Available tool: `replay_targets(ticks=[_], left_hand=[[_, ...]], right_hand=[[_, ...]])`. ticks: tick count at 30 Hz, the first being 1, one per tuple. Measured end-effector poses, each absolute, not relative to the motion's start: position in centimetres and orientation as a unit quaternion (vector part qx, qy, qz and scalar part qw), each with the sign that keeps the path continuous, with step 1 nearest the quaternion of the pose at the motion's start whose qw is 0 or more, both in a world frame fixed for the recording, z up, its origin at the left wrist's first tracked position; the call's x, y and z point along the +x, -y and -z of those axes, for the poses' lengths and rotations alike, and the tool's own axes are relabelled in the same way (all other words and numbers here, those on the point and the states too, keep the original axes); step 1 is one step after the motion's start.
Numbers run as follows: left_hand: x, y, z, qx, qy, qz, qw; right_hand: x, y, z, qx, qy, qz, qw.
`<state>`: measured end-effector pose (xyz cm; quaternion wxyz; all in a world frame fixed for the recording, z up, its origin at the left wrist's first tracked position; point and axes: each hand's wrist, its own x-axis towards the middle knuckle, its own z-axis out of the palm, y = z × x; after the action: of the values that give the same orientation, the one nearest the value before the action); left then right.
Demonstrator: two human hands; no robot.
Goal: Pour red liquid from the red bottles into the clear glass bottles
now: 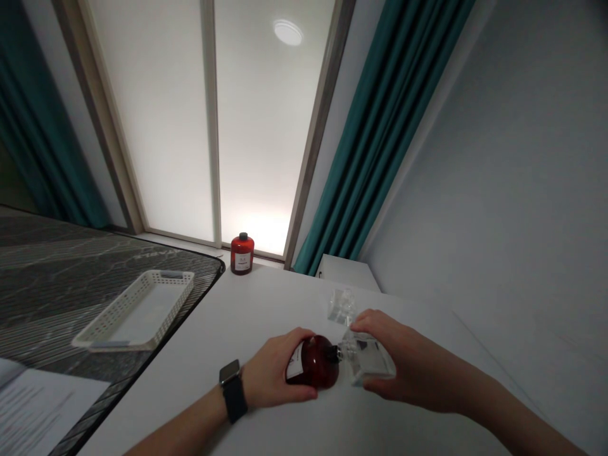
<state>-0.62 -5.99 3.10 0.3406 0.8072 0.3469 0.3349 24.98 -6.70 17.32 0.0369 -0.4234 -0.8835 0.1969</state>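
Observation:
My left hand is closed around a dark red bottle with a white label, tipped on its side with its neck toward the right. In my right hand is a clear square glass bottle, also tilted, its neck toward the left. The two bottle mouths meet or nearly meet; I cannot tell whether liquid passes between them. Just behind them on the white table stands a clear glass piece, perhaps a second bottle or a stopper.
Another red bottle with a black cap stands at the table's far edge. On the left, a white perforated basket and a printed sheet lie on a dark patterned surface. A low white cabinet stands behind the white table.

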Motion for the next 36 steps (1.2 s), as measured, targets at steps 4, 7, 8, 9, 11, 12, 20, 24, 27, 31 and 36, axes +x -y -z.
replay_targets(ticks=[4,7,8,9,11,12,20,24,27,31,36], left_hand=[[-0.59,5.92,-2.97,0.809,-0.348,-0.334,0.336],[-0.57,5.96,-2.99,0.810,-0.344,-0.336,0.335],[-0.57,5.98,-3.02,0.811,-0.342,-0.336,0.335],[-0.57,6.01,-3.06,0.812,-0.341,-0.335,0.335],[-0.57,6.04,-3.13,0.813,-0.340,-0.334,0.333],[-0.57,6.05,-3.16,0.814,-0.341,-0.333,0.333],[-0.51,6.03,-3.14,0.813,-0.342,-0.334,0.333],[-0.52,6.08,-3.13,0.813,-0.339,-0.335,0.334],[-0.54,6.06,-3.05,0.813,-0.340,-0.335,0.334],[-0.49,6.02,-3.09,0.813,-0.339,-0.337,0.332],[-0.42,6.19,-3.29,0.811,-0.343,-0.334,0.338]], right_hand=[[24.93,6.81,-17.52,-0.428,0.882,-0.195,0.026],[24.89,6.88,-17.65,-0.428,0.882,-0.194,0.021],[24.86,6.89,-17.69,-0.429,0.882,-0.194,0.020],[24.82,6.89,-17.72,-0.430,0.882,-0.193,0.019],[24.75,6.89,-17.77,-0.432,0.881,-0.193,0.016],[24.72,6.89,-17.78,-0.433,0.880,-0.193,0.014],[24.76,6.99,-17.76,-0.432,0.883,-0.184,0.018],[24.77,6.98,-17.78,-0.431,0.881,-0.193,0.017],[24.78,6.95,-17.78,-0.431,0.880,-0.197,0.015],[24.75,6.94,-17.84,-0.429,0.881,-0.196,0.019],[24.61,7.00,-18.12,-0.433,0.880,-0.198,0.011]])
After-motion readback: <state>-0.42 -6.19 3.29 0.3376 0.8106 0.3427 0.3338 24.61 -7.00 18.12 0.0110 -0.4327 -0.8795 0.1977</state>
